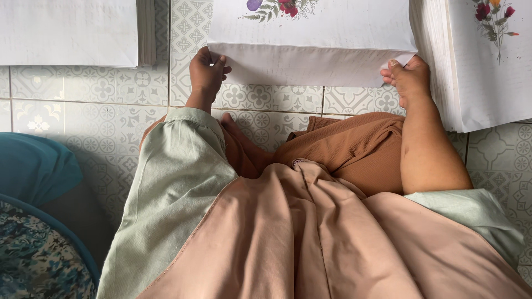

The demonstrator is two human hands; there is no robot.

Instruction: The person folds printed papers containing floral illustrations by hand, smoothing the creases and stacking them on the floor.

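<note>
White sheet [313,41] printed with purple and red flowers, pale grey patterned floor tiles [100,105], sage-green sleeves [177,182], rust-brown cloth [354,147], teal cushion [33,166].

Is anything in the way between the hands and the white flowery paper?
Nothing visible is. The left hand and right hand already grip the folded near edge of the white flowered sheet at its two corners, over the patterned tile floor.
</note>
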